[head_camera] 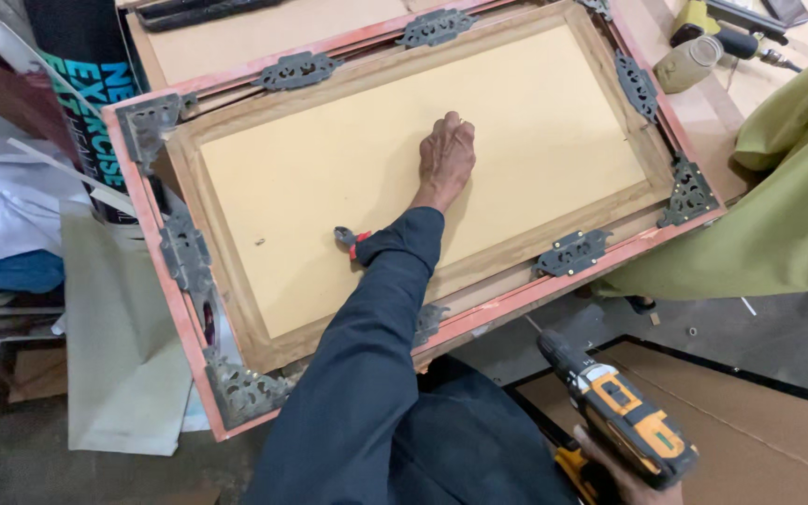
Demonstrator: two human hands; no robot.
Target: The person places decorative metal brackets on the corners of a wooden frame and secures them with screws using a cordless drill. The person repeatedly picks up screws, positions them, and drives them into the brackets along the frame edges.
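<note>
Left hand (445, 157) presses flat, empty, on the frame's backing board (348, 178); right hand (624, 472) grips the drill (621, 411), ready for fastening.

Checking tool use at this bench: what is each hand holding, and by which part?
The right hand holds a yellow-and-black cordless drill by its handle. The left hand holds nothing; it presses flat on the frame's backing board.

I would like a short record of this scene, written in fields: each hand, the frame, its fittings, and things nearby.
left hand: left hand pressed flat on the backing board
right hand: right hand holding a yellow and black drill, low beside the frame
frame: wooden frame lying face down, pink outer edge
fittings: dark ornate metal brackets at corners and sides
nearby: green cloth, small jar
</note>
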